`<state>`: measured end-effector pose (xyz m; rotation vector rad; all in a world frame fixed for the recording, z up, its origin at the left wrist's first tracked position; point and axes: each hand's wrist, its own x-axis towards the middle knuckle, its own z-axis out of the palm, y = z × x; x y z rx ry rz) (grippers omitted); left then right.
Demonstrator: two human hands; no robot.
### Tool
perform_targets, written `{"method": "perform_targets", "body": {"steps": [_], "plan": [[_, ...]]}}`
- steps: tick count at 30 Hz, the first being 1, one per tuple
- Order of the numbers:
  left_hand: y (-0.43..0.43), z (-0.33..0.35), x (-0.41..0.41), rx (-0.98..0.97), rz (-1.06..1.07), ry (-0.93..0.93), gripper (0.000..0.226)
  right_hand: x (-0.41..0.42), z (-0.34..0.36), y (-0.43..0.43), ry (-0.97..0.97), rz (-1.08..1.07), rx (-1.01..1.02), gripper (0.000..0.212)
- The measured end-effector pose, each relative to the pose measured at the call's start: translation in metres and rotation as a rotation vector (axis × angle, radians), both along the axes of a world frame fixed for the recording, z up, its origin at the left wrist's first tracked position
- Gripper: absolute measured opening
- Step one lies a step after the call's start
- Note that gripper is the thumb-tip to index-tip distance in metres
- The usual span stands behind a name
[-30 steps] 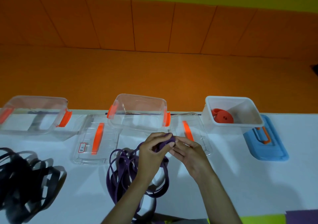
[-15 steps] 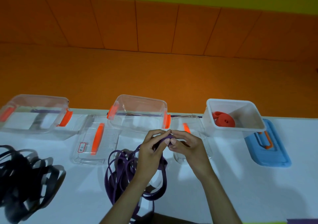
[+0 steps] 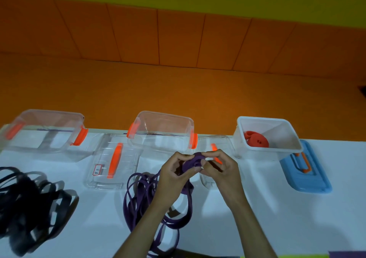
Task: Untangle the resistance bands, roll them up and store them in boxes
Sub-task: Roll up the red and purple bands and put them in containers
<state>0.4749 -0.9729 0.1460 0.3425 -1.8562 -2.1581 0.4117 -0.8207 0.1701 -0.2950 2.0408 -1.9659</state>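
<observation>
Over the middle of the white table, my left hand [image 3: 172, 173] and my right hand [image 3: 219, 168] both pinch a small rolled coil of a purple resistance band [image 3: 193, 161]. The loose remainder of the purple band [image 3: 138, 202] lies in loops on the table below my left hand. A tangled heap of black bands [image 3: 27, 204] sits at the left. A rolled red band [image 3: 257, 140] rests inside the white box [image 3: 243, 136] at the right.
Two clear boxes with orange latches stand along the table's far edge, left [image 3: 45, 130] and centre [image 3: 162, 127]. A clear lid with an orange handle [image 3: 112, 162] lies between them, another clear lid [image 3: 219, 142] sits behind my hands, and a blue lid [image 3: 309, 172] lies at the right.
The purple coil between my fingers has grown slightly and both hands have turned around it; the camera view has shifted a little.
</observation>
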Motion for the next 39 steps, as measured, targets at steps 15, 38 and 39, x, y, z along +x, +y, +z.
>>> {"method": "perform_targets", "body": {"steps": [15, 38, 39], "plan": [[-0.002, 0.004, 0.027, -0.064, 0.002, 0.026, 0.028, 0.033, -0.008, 0.005, -0.018, -0.082, -0.070, 0.009], [0.004, 0.002, 0.001, -0.093, 0.226, 0.037, 0.024, -0.003, -0.010, -0.002, 0.000, 0.063, 0.052, 0.039], [0.005, 0.002, -0.002, -0.086, 0.222, 0.040, 0.023, -0.005, -0.010, -0.001, -0.001, 0.074, 0.039, 0.043]]}}
